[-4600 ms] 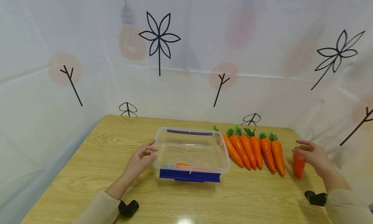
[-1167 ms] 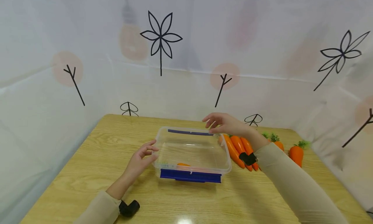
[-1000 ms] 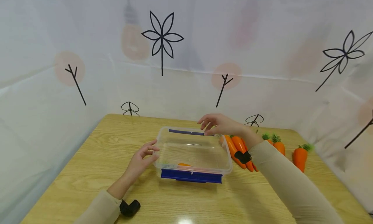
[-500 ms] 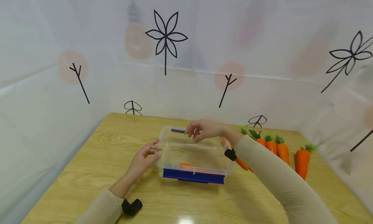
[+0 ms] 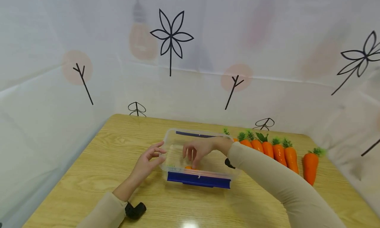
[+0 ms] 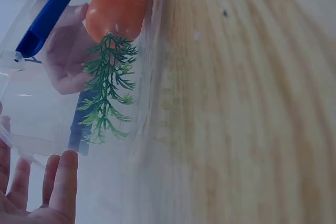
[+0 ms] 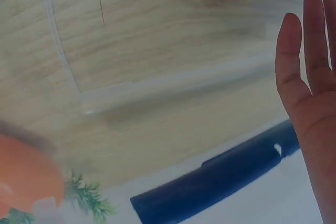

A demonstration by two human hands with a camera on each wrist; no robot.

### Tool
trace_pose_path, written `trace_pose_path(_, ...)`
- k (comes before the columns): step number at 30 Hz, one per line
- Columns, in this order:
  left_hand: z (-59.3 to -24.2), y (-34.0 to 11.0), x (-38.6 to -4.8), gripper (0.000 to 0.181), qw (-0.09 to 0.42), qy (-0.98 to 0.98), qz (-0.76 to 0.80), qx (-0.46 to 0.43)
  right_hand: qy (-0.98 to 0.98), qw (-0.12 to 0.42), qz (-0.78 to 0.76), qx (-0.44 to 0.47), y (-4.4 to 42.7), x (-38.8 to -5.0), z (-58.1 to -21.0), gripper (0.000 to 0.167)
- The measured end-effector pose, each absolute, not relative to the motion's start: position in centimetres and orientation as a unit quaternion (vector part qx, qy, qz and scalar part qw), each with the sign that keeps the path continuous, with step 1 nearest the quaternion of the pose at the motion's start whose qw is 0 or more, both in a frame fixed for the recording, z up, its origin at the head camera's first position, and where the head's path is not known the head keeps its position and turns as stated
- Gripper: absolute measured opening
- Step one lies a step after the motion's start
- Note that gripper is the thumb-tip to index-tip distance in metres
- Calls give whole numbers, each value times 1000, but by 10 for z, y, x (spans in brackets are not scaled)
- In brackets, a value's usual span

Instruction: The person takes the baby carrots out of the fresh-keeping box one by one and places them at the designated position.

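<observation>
A clear plastic box [image 5: 213,174] with blue latches [image 5: 198,180] stands uncovered on the table. Inside, along the front wall, lies a carrot [image 6: 118,6] with a feathery green top [image 6: 110,93]; from the head view only a bit of its orange shows. My right hand [image 5: 197,149] reaches down into the box, fingers loosely bent and pointing at that carrot. A fingertip is at or very near it; contact is unclear. My left hand [image 5: 148,158] is at the box's left side, fingers relaxed, fingertips by the rim.
Several carrots [image 5: 279,154] with green tops lie in a row right of the box, partly behind my right forearm. One more carrot [image 5: 310,168] lies a little apart at the row's right end. A patterned white cloth [image 5: 193,99] hangs behind the wooden table [image 5: 133,132].
Earlier my right hand was at the rightmost carrot, which now lies on the table. Since then the hand has swung left over the box and down inside it. My left hand stayed by the rim.
</observation>
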State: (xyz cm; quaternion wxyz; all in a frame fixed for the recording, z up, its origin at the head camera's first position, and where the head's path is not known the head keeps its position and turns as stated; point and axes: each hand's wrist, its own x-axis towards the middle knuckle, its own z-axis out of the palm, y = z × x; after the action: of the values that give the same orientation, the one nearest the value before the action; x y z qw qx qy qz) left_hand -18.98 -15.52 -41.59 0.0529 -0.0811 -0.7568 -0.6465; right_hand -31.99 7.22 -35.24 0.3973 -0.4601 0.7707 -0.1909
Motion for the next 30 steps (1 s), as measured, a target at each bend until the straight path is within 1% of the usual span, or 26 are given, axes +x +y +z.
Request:
trace_pose_path(4, -416, -155, -190, 27, 52, -759, -644, -81, 753, 422, -181, -471, 70, -319, -354, 45)
trace_pose_path(9, -417, -155, -191, 26, 51, -761, -642, -79, 782, 371, -185, -465, 80, -328, -342, 37)
trace_pose_path(11, -417, -155, -191, 25, 50, -762, -641, -80, 801, 352, -179, -450, 85, -331, -337, 39)
trace_pose_path(12, -417, -155, -191, 26, 51, -762, -640, -81, 808, 354, -174, -437, 87, -332, -336, 40)
trace_pose_path(17, -416, -155, -189, 28, 53, -760, -642, -80, 818, 407, -146, -380, 87, -332, -339, 54)
trace_pose_path(19, -416, -155, -189, 27, 54, -759, -644, -80, 819, 409, -144, -376, 85, -332, -342, 57)
trace_pose_path(27, -415, -155, -188, 24, 55, -758, -645, -74, 830, 315, -181, -423, 74, -332, -349, 51)
trace_pose_path(30, -414, -155, -189, 23, 53, -761, -642, -75, 842, 309, -155, -414, 73, -331, -349, 56)
